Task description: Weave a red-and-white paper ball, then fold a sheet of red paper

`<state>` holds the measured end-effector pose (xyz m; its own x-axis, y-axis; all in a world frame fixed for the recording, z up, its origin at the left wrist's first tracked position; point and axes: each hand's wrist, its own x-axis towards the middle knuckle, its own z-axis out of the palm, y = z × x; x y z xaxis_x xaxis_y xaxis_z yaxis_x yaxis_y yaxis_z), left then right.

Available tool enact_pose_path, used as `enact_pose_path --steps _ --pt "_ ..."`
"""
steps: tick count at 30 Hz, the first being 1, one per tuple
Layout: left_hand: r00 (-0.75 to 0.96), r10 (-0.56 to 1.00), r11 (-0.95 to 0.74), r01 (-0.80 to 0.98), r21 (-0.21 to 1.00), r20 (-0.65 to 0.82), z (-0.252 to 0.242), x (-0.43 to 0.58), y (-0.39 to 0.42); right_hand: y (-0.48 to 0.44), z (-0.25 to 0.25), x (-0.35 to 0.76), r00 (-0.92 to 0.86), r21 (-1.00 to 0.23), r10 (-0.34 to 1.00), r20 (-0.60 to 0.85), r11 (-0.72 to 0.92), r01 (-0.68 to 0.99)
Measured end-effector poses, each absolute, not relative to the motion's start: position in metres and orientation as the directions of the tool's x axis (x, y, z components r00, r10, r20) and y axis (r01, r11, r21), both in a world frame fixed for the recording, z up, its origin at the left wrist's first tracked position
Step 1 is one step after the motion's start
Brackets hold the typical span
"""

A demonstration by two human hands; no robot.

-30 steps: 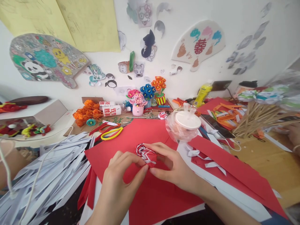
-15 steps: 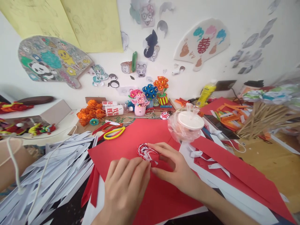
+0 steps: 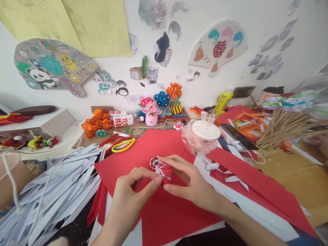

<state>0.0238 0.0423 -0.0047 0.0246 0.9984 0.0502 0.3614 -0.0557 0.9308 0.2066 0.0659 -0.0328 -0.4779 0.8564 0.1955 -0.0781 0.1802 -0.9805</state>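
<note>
- Red-and-white paper piece (image 3: pixel 161 168): we hold it over the red sheet (image 3: pixel 164 218); whether they touch, we cannot tell.
- Left hand (image 3: pixel 134 189): thumb and forefinger pinched at its near edge.
- Right hand (image 3: pixel 188 179): fingers and thumb cupped around its right side.
- Risk, we judge: too hard a pinch could crush folds; a slack right-side hold could let it twist.

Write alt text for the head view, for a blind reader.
A left hand and right hand hold a small red-and-white folded piece over red paper. White strips lie heaped at left, a plastic-wrapped container stands beyond the right hand, and potted flowers stand near the wall.
</note>
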Motion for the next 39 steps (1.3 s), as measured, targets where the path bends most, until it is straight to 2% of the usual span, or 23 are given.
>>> enact_pose_path --steps 5,8,12,17,21,23,28,33,39 --pt "0.030 0.984 -0.170 0.474 0.864 0.178 -0.004 0.026 0.040 0.065 -0.031 0.206 -0.472 -0.981 0.861 0.189 0.190 -0.045" --pt "0.082 0.971 -0.234 0.536 0.811 0.226 -0.004 0.028 0.039 0.066 -0.031 0.206 -0.480 -0.984 0.859 0.176 0.148 -0.097" --pt "0.114 0.960 -0.272 0.581 0.767 0.255 -0.003 0.027 0.038 0.069 -0.033 0.207 -0.536 -0.968 0.836 0.119 -0.021 -0.248" --pt "0.193 0.928 -0.367 0.610 0.702 0.318 -0.005 0.024 0.037 0.070 -0.034 0.206 -0.559 -0.910 0.829 -0.024 -0.250 -0.331" --pt "0.184 0.920 -0.385 0.585 0.714 0.346 -0.008 0.021 0.039 0.068 -0.036 0.202 -0.674 -0.825 0.739 0.007 -0.377 -0.422" --pt "0.205 0.908 -0.412 0.588 0.695 0.365 -0.008 0.019 0.040 0.068 -0.037 0.202 -0.659 -0.817 0.752 0.021 -0.367 -0.445" --pt "0.263 0.870 -0.484 0.619 0.619 0.417 -0.001 0.010 0.043 0.071 -0.037 0.206 -0.487 -0.890 0.872 0.039 -0.191 -0.413" --pt "0.189 0.878 -0.459 0.596 0.659 0.440 0.001 0.012 0.043 0.071 -0.035 0.207 -0.492 -0.916 0.866 0.086 -0.126 -0.381" --pt "0.149 0.897 -0.420 0.578 0.699 0.415 -0.001 0.016 0.041 0.068 -0.031 0.207 -0.499 -0.939 0.864 0.071 -0.111 -0.325"
